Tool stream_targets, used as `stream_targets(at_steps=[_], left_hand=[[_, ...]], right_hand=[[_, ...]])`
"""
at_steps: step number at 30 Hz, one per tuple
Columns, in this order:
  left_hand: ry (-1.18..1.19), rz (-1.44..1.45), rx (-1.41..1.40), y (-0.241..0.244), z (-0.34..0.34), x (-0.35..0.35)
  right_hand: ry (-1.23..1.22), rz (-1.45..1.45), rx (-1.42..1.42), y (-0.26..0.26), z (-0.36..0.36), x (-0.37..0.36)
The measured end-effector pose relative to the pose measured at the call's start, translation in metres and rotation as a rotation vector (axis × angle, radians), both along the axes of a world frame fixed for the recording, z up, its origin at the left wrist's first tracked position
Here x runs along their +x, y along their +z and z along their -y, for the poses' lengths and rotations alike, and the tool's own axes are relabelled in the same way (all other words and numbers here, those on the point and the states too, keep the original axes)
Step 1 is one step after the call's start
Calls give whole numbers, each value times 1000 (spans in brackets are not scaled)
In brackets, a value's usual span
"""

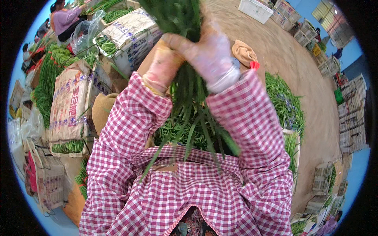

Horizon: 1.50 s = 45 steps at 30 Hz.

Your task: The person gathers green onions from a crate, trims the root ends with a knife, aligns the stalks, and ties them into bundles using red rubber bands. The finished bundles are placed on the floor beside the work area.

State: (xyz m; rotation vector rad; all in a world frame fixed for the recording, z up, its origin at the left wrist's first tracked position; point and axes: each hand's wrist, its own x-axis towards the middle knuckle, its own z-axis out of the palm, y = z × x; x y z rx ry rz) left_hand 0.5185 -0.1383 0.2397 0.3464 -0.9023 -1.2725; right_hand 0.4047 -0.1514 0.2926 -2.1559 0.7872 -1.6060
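Both my hands, in stained thin gloves, are raised together around a bunch of long, narrow green leaf vegetables [180, 20], perhaps chives. My left hand [165, 63] grips it from the left, its thumb side near the other hand. My right hand [211, 56] closes on it from the right and is blurred by motion. The thick end rises past the top edge of the view. Loose leaf ends hang between my checked sleeves towards my lap. Beneath them lies a heap of the same greens [183, 132], partly hidden by my arms.
Bundled greens [48, 76] and sack-covered plastic crates [69, 106] stand at left, with another covered crate [130, 35] beyond. More loose greens [283, 103] lie at right. A seated person [63, 20] is at upper left. Stacked crates [353, 115] line the right wall.
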Motion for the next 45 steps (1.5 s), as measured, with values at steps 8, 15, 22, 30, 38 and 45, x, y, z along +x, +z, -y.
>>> stream_targets(at_steps=[8, 15, 22, 30, 38, 45], left_hand=[[237, 219, 160, 18, -7, 22], [344, 214, 205, 16, -8, 45], [322, 91, 97, 24, -8, 71], [296, 36, 184, 34, -16, 119], [346, 118, 170, 49, -36, 157], [456, -21, 92, 67, -38, 237]], right_hand=[[-434, -590, 424, -144, -39, -42], [-161, -353, 1101, -190, -35, -39], [234, 153, 1308, -177, -47, -42], [193, -188, 928, -207, -95, -88], [-146, -356, 996, -244, -141, -120], [359, 360, 1325, -201, -120, -90]])
